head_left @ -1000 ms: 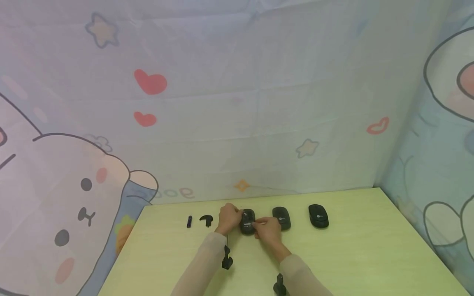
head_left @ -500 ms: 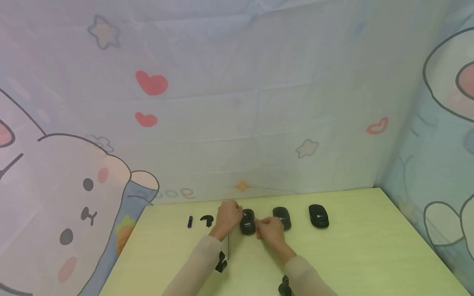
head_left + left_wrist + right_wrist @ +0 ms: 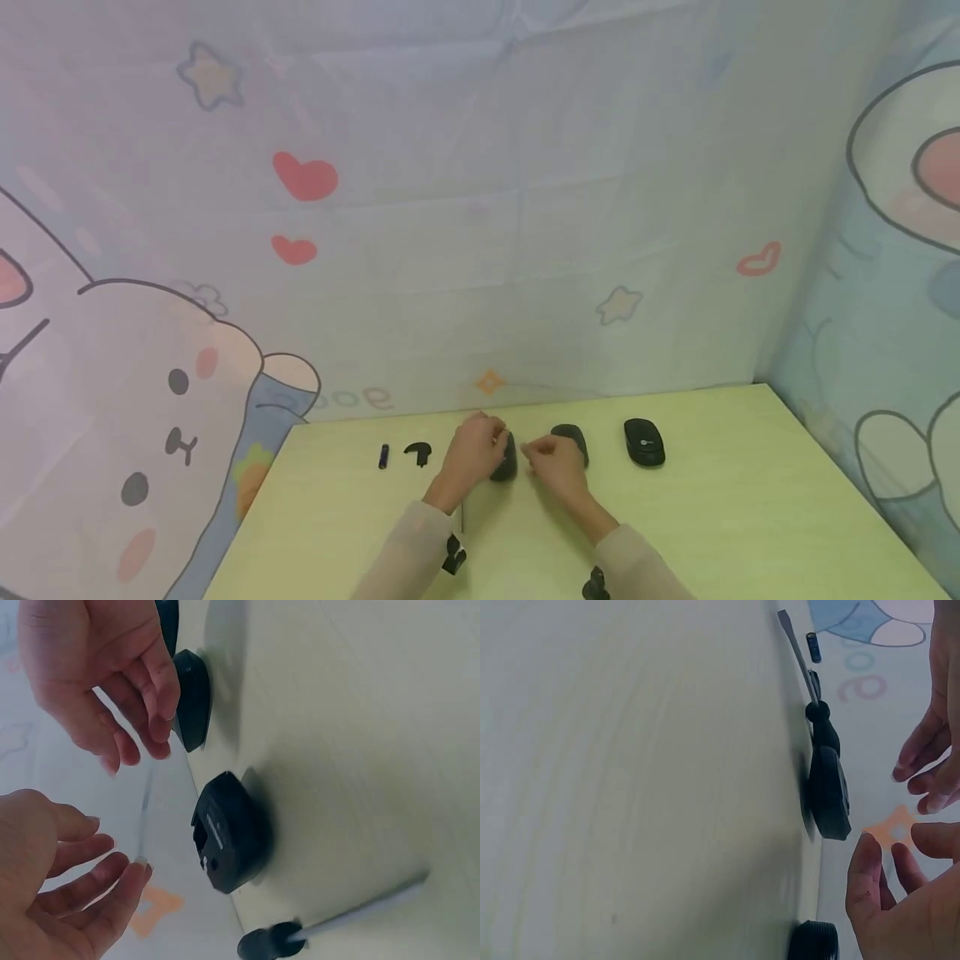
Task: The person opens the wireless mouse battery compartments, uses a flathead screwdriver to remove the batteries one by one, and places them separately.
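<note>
Broadly, a pale printed cloth (image 3: 450,208) is walling in the space beyond the left hand (image 3: 472,454) and right hand (image 3: 558,468), a cartoon animal (image 3: 142,375) filling its left part, hearts (image 3: 309,177) and stars (image 3: 212,77) dotting the rest. Below both hands a yellow-green table (image 3: 712,517) with faint grain is stretching. The hands themselves are hovering, fingers loosely bent, narrow gaps parting thumb from fingertips. Low between them, a black mouse (image 3: 232,836) is lying labelled side up; a second mouse (image 3: 576,435) is resting just beyond the right hand, a third mouse (image 3: 644,442) farther right. Under the left hand a screwdriver (image 3: 330,921) is lying; leftward of that hand, a hooked dark piece (image 3: 421,452), then a battery (image 3: 384,457).
</note>
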The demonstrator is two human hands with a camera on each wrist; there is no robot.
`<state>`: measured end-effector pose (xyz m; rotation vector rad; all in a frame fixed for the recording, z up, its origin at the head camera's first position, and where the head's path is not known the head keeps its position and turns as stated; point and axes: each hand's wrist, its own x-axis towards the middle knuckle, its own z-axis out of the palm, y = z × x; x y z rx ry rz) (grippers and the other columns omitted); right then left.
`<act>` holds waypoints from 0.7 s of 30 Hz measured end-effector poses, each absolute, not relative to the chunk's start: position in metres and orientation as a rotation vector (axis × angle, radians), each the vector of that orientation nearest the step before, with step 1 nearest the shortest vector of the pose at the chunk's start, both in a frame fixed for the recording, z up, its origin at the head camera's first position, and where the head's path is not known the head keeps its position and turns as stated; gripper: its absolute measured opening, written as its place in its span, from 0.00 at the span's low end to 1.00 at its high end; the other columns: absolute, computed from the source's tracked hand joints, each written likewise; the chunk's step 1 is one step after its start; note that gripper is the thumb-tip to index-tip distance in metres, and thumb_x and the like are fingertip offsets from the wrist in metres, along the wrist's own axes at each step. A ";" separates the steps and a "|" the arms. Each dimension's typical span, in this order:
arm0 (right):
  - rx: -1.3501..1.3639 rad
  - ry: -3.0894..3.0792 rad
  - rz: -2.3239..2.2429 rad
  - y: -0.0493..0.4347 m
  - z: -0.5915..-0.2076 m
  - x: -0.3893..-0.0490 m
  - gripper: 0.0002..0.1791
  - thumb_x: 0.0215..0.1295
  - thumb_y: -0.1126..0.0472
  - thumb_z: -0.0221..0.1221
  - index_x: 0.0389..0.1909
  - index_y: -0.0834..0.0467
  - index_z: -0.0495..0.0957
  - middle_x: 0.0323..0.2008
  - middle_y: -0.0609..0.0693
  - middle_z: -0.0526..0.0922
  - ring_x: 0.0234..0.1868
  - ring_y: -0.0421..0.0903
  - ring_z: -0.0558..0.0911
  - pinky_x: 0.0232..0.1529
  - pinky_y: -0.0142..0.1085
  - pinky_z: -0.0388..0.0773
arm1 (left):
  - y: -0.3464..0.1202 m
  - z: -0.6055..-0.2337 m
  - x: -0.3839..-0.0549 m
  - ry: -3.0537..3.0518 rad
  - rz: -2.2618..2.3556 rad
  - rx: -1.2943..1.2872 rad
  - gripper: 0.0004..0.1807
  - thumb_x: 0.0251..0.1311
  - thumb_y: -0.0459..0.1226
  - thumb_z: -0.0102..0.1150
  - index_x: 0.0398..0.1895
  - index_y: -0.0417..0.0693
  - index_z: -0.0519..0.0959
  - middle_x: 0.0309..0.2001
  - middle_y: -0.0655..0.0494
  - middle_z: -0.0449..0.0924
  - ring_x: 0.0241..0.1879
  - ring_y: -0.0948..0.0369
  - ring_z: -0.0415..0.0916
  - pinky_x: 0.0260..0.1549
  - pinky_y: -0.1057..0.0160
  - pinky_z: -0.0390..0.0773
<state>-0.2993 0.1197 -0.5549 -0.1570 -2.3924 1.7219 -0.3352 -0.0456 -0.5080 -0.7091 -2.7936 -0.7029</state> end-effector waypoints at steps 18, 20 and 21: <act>0.289 -2.500 1.119 0.189 -0.553 -0.283 0.03 0.69 0.61 0.69 0.38 0.57 0.86 0.36 0.45 0.89 0.36 0.37 0.85 0.39 0.29 0.85 | -0.023 -0.525 -0.324 -2.822 -0.518 -0.827 0.13 0.76 0.47 0.59 0.40 0.49 0.84 0.44 0.53 0.83 0.35 0.62 0.78 0.30 0.68 0.79; 0.342 -2.510 1.032 0.195 -0.555 -0.282 0.05 0.67 0.62 0.70 0.41 0.58 0.86 0.38 0.47 0.89 0.37 0.40 0.86 0.39 0.30 0.85 | -0.021 -0.526 -0.322 -2.811 -0.452 -0.855 0.14 0.76 0.48 0.59 0.47 0.48 0.85 0.49 0.51 0.84 0.41 0.59 0.82 0.35 0.66 0.84; 0.366 -2.509 0.994 0.198 -0.556 -0.282 0.08 0.66 0.62 0.71 0.43 0.59 0.86 0.40 0.49 0.89 0.38 0.42 0.87 0.39 0.31 0.86 | -0.020 -0.527 -0.322 -2.801 -0.425 -0.873 0.15 0.76 0.48 0.59 0.50 0.48 0.85 0.51 0.50 0.84 0.44 0.57 0.84 0.38 0.64 0.86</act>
